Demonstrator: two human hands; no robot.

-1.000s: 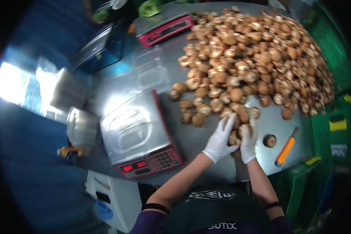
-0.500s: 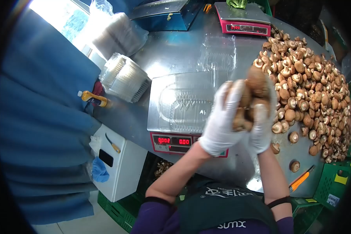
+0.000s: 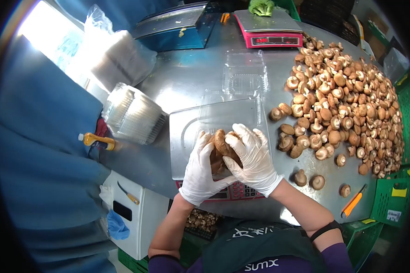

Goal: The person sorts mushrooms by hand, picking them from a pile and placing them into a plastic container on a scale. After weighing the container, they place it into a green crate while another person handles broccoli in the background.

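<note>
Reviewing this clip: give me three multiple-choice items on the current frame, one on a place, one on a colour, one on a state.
1. Where are the cupped mushrooms?
A. over the near scale
B. beside the far scale
C. in the green crate

2. What colour is the knife at the table's near right edge?
A. blue
B. orange
C. white

3. How are the hands?
A. bare
B. gloved, empty
C. gloved, closed round mushrooms

Answers:
1 A, both hands sit above its pan.
2 B, its handle is orange.
3 C, left hand and right hand wear white gloves and clasp the mushrooms.

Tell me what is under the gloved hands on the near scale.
Brown mushrooms show between the left hand and right hand, over a clear tray on the scale. The hands hide how many mushrooms and most of the display.
</note>
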